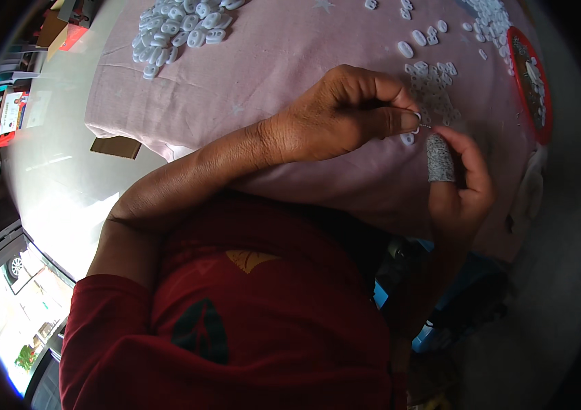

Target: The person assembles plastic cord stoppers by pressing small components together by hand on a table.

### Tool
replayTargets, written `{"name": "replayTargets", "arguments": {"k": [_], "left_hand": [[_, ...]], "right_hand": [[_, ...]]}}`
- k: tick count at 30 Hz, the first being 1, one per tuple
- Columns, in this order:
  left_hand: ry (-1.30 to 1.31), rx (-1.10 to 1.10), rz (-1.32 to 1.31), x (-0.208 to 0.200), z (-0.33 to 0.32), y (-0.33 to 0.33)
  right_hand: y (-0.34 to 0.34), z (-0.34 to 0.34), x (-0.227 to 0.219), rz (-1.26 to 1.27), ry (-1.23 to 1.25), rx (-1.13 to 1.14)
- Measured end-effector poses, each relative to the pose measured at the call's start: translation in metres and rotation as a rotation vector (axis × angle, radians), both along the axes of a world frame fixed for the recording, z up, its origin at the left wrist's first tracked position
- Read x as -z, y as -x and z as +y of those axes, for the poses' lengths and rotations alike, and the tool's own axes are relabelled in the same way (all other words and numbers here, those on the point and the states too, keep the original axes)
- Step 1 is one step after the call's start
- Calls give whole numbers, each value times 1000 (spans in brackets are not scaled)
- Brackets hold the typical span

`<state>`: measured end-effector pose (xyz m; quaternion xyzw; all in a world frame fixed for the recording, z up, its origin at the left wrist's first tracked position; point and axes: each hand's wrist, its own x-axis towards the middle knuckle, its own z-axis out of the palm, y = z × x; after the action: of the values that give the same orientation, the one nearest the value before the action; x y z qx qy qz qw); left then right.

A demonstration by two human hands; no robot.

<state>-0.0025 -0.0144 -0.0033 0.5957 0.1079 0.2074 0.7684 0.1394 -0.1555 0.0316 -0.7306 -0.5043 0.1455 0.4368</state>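
My left hand pinches a small white plastic piece between thumb and forefinger, which hide most of it. Close by on the right, my right hand has its thumb and forefinger almost together at a thin, short metal piece that bridges the gap to the white one. A grey knitted sleeve covers the right thumb. Just under the left fingertips shows another small white piece. Beyond the hands lies a loose cluster of small whitish pieces on the pink cloth.
The pink cloth covers the work surface. A heap of white oval pieces sits far left, and smaller white pieces are heaped far right. A red-rimmed tray with small parts stands at the right edge. Cardboard lies on the floor.
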Motion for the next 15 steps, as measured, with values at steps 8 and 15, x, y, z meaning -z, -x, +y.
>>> {"name": "replayTargets", "arguments": {"k": [8, 15], "left_hand": [[-24, 25, -31, 2, 0, -1], [-29, 31, 28, 5, 2, 0]], "right_hand": [[8, 12, -6, -211, -192, -106], [13, 17, 0, -571, -283, -97]]}}
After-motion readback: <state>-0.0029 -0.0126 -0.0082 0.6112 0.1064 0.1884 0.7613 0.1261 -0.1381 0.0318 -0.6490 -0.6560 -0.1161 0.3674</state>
